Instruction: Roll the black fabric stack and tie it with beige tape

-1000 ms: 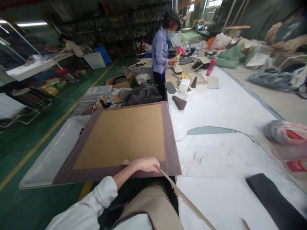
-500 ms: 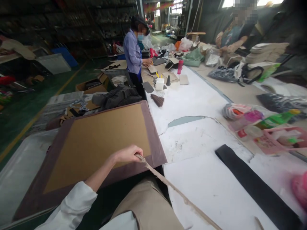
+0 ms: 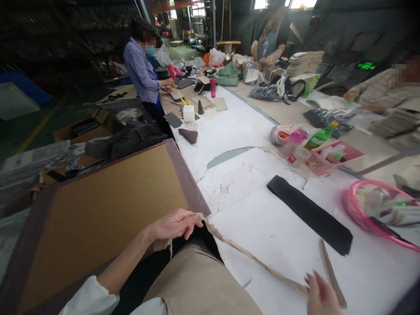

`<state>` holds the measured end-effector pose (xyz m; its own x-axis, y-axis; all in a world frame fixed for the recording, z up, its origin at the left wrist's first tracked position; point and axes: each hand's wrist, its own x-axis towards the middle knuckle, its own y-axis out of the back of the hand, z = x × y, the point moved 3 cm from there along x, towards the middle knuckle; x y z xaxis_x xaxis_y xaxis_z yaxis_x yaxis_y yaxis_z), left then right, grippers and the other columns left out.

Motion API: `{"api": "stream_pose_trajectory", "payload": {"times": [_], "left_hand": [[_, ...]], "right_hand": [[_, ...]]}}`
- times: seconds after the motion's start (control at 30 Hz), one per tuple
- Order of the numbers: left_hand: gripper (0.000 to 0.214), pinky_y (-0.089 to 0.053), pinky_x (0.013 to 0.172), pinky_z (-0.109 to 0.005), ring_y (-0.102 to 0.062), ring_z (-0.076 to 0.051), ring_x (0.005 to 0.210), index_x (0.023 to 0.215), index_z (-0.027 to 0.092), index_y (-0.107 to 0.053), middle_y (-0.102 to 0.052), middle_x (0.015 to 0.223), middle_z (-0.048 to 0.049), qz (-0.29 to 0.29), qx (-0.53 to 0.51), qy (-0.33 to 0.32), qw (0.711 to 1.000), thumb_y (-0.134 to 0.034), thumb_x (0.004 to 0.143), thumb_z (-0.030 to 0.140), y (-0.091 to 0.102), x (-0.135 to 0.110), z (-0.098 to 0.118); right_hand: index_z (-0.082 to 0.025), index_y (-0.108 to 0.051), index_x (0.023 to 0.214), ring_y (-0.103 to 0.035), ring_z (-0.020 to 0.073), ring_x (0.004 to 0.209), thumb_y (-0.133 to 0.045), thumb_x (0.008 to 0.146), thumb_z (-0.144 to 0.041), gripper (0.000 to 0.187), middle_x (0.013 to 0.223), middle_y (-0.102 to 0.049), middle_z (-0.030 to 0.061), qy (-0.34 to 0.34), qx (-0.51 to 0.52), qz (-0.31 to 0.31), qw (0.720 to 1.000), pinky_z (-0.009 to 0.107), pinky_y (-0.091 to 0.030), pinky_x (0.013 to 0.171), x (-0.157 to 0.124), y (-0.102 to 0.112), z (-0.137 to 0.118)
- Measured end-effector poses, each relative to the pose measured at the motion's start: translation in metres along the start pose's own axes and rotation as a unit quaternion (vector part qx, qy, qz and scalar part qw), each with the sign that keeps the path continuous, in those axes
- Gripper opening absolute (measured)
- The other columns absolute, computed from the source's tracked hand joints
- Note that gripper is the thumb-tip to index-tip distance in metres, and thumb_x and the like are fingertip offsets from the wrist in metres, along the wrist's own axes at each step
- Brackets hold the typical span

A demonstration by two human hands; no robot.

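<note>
My left hand [image 3: 175, 224] pinches one end of a long thin beige strip [image 3: 249, 258] at the near corner of a brown cardboard panel [image 3: 98, 214] edged in purple-brown fabric. The strip runs right across the white table [image 3: 249, 127] to my right hand [image 3: 320, 297], which shows at the bottom edge with its fingers on the strip's other end. A second short beige strip [image 3: 331, 273] lies beside that hand. A long black strip [image 3: 308, 214] lies flat on the table just beyond.
A pink basket [image 3: 352, 210] with bottles and tools sits at the right. A pink tray [image 3: 331, 157] and bagged items lie further back. A person in a blue shirt [image 3: 141, 74] works at the far left of the table; others sit at the far right.
The view has swung right. My left hand has drawn the strip's end off the panel's corner toward me, and my right hand has come into view on the strip.
</note>
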<state>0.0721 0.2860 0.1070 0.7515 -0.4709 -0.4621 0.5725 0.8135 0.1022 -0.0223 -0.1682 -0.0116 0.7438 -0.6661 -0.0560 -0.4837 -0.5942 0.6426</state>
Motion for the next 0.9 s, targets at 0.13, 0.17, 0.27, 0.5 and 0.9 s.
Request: {"api": "stream_pose_trajectory", "payload": {"times": [0.13, 0.17, 0.27, 0.5, 0.9], "left_hand": [[0.058, -0.033, 0.041, -0.019, -0.046, -0.007, 0.041, 0.106, 0.011, -0.062, -0.065, 0.068, -0.0056, -0.085, -0.042, 0.031, 0.995, -0.035, 0.092, 0.059, -0.028, 0.014, 0.004], [0.058, -0.036, 0.042, -0.019, -0.05, -0.007, 0.044, 0.106, 0.01, -0.062, -0.066, 0.07, -0.0067, -0.105, -0.046, 0.032, 0.993, -0.035, 0.092, 0.06, -0.035, 0.017, 0.006], [0.06, -0.039, 0.044, -0.019, -0.054, -0.009, 0.046, 0.104, 0.01, -0.063, -0.067, 0.071, -0.0081, -0.138, -0.055, 0.028, 0.989, -0.033, 0.092, 0.061, -0.05, 0.023, 0.011], [0.054, -0.044, 0.048, -0.02, -0.055, -0.01, 0.05, 0.091, 0.009, -0.064, -0.066, 0.066, -0.0066, -0.111, -0.017, 0.007, 0.994, -0.038, 0.092, 0.056, -0.055, 0.028, 0.01], [0.042, -0.034, 0.052, -0.019, -0.044, -0.009, 0.058, 0.069, 0.013, -0.054, -0.044, 0.063, 0.0029, -0.037, 0.01, -0.028, 0.999, -0.049, 0.09, 0.048, -0.055, 0.032, 0.022]], "right_hand": [[-0.02, -0.063, 0.114, -0.063, 0.0265, 0.101, -0.056, 0.085, -0.047, 0.041, 0.111, -0.067, 0.0131, 0.139, 0.153, -0.247, 0.947, 0.039, -0.054, 0.083, -0.043, -0.068, -0.108], [-0.02, -0.062, 0.115, -0.06, 0.0256, 0.106, -0.055, 0.086, -0.044, 0.038, 0.115, -0.065, 0.0131, 0.174, 0.174, -0.305, 0.92, 0.039, -0.052, 0.088, -0.056, -0.08, -0.135], [-0.02, -0.066, 0.103, -0.061, 0.0213, 0.099, -0.056, 0.088, -0.041, 0.028, 0.101, -0.068, 0.0085, 0.203, 0.201, -0.42, 0.861, 0.034, -0.049, 0.088, -0.084, -0.103, -0.189], [-0.015, -0.06, 0.081, -0.047, 0.0082, 0.049, -0.056, 0.087, -0.048, 0.034, 0.059, -0.055, -0.0024, 0.001, 0.277, -0.509, 0.815, 0.021, -0.037, 0.048, -0.094, -0.109, -0.182], [-0.015, -0.06, 0.083, -0.027, 0.0042, 0.045, -0.059, 0.084, -0.048, 0.032, 0.059, -0.052, -0.0041, -0.042, 0.292, -0.504, 0.812, 0.02, -0.017, 0.042, -0.096, -0.093, -0.173]]}}
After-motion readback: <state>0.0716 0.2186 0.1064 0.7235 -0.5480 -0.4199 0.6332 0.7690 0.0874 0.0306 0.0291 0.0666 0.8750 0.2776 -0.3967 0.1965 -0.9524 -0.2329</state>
